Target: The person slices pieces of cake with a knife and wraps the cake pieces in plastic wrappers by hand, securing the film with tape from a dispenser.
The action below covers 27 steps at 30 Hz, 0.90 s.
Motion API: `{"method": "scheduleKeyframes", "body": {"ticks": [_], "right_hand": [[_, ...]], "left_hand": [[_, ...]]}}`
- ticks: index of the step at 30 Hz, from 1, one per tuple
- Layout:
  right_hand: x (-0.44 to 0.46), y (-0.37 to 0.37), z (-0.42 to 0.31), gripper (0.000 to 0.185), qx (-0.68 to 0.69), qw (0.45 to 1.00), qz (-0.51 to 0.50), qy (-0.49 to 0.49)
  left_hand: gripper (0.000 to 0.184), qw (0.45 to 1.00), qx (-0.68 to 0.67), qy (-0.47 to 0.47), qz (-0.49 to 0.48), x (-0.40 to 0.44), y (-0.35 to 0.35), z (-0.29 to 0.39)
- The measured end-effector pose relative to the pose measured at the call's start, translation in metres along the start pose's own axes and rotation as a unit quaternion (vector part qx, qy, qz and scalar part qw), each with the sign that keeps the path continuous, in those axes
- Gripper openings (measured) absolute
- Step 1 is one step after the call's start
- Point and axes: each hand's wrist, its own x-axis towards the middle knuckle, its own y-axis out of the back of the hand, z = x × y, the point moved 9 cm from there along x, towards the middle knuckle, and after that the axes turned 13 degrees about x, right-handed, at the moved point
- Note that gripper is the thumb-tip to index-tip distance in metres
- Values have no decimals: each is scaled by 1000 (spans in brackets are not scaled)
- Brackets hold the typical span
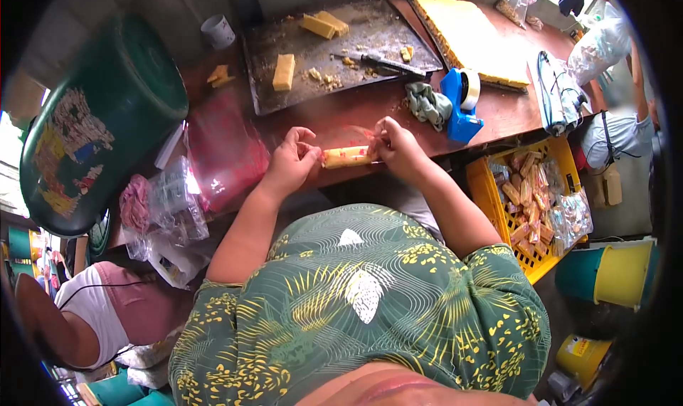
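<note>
Together, the left hand [293,160] and right hand [398,150] pinch the two ends of a wrapped cake piece [346,157], each grip closed on the wrapper, on the near side of a dark tray [265,64]. Loose cake pieces [283,72] and a knife [384,63] lie on the tray. Right of the tray, a cake slab [469,36] rests on the surface [501,111]; a blue tape dispenser [462,125] stands by its near right corner.

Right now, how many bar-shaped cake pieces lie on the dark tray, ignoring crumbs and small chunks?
3: one lone piece on the tray's left side, and a front piece and a back piece close together near its far edge. Another could hide behind those.
</note>
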Motion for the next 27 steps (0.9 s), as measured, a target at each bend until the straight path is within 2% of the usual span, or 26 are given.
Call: {"method": "scheduleKeyframes", "body": {"ticks": [2,3,6,7,10,13,14,16,19,22,24,25,27], "right_hand": [[-1,-2,2,8,14,999,-13,-27],[1,-1,4,9,-13,1000,-17,-22],[1,-4,8,15,-48,997,-41,-35],[0,-4,13,11,10,996,-18,-84],[-7,-10,-23,10,-139,985,-12,-105],[-9,1,-15,16,-59,990,61,-112],[-6,3,-25,16,-130,990,53,-28],[-11,4,-42,15,-264,954,32,136],[-16,17,-30,20,-347,933,26,96],[-11,18,-27,23,-391,919,20,30],[-8,15,-31,19,-420,907,27,-11],[-9,12,-31,15,-420,907,20,18],[-5,6,-28,10,-419,904,3,84]], "left_hand": [[15,998,-39,-41,-16,4,0,-5],[19,994,-78,-18,-75,3,-4,-7],[24,990,-45,34,-127,-5,-5,-4],[22,988,-81,53,-121,-7,-6,0],[22,994,-66,74,-48,-11,-3,15],[19,992,120,16,27,-1,12,17],[18,969,241,-20,57,-5,17,24],[17,873,466,-88,111,-25,25,82],[20,917,391,-55,62,-21,25,43],[24,906,410,-69,76,-18,26,27],[20,888,423,-93,154,-14,27,33],[19,877,428,-104,194,-15,29,40],[12,895,432,-89,61,-7,19,45]]}}
